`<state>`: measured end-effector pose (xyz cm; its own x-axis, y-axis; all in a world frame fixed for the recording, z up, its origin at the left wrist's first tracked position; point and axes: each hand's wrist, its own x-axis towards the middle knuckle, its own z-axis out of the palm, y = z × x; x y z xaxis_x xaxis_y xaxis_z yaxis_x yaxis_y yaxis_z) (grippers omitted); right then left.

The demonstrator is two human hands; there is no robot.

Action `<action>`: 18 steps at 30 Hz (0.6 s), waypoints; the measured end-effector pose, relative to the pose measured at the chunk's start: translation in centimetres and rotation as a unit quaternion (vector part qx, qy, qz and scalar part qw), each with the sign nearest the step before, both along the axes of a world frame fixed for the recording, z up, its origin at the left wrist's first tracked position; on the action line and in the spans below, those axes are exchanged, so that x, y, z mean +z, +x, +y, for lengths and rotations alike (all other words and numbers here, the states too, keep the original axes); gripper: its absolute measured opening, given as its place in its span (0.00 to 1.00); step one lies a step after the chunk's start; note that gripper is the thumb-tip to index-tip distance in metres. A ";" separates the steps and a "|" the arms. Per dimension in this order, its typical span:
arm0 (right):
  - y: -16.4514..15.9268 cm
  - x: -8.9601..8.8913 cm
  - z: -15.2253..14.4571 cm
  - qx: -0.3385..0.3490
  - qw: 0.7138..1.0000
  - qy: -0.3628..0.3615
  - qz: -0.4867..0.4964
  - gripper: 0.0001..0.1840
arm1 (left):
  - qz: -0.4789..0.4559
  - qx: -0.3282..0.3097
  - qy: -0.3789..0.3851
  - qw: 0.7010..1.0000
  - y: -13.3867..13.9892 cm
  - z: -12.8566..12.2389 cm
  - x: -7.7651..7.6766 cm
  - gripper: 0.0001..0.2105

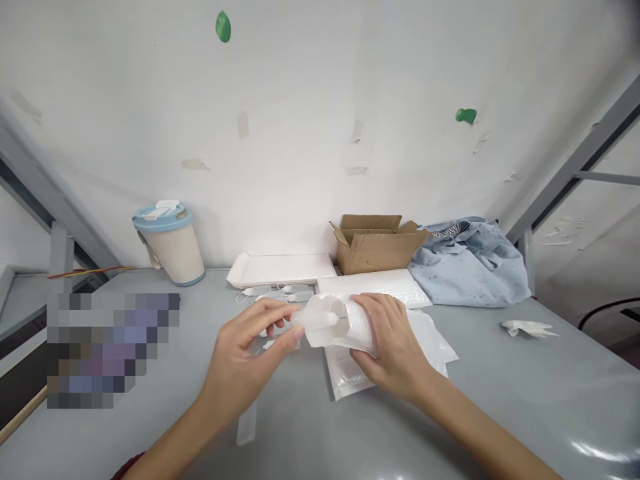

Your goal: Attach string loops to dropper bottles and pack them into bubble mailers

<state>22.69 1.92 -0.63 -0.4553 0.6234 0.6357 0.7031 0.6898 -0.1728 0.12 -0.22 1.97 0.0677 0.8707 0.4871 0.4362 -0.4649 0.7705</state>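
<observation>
My right hand (393, 343) is wrapped round a small white bubble mailer (359, 325), whose mouth gapes toward the left. At its left end, my left hand (245, 357) pinches the flap between thumb and fingers. A small pale piece (330, 319) shows inside the mouth; its kind is hard to make out. Several translucent tags with loops (299, 295) lie behind my left hand, partly hidden by it. More white bubble mailers (345, 381) are under and behind my right hand.
A stack of white mailers (280, 268) lies by the wall, beside an open cardboard box (377, 253). A light blue cloth bag (470, 270) is at right, near a crumpled tissue (527, 328). A lidded cup (175, 250) stands left. A translucent strip (246, 427) lies in front.
</observation>
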 end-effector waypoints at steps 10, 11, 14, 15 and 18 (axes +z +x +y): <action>-0.6 0.1 -0.5 0.027 0.999 0.017 -0.015 0.30 | 0.059 -0.074 0.028 0.995 0.4 0.3 -0.9 0.09; -0.7 0.1 -0.6 0.032 0.999 0.017 -0.017 0.29 | 0.064 -0.078 0.029 0.994 0.4 0.4 -1.1 0.09; -0.8 0.1 -0.9 0.047 0.999 0.009 -0.019 0.29 | 0.071 -0.074 0.041 0.994 0.4 0.6 -1.1 0.06; -0.8 0.1 -0.9 0.052 0.998 0.007 -0.018 0.29 | 0.067 -0.072 0.044 0.994 0.4 0.6 -1.0 0.05; -0.8 0.1 -1.0 0.061 0.998 0.011 -0.010 0.30 | 0.047 -0.010 0.018 0.999 0.3 0.4 -0.4 0.03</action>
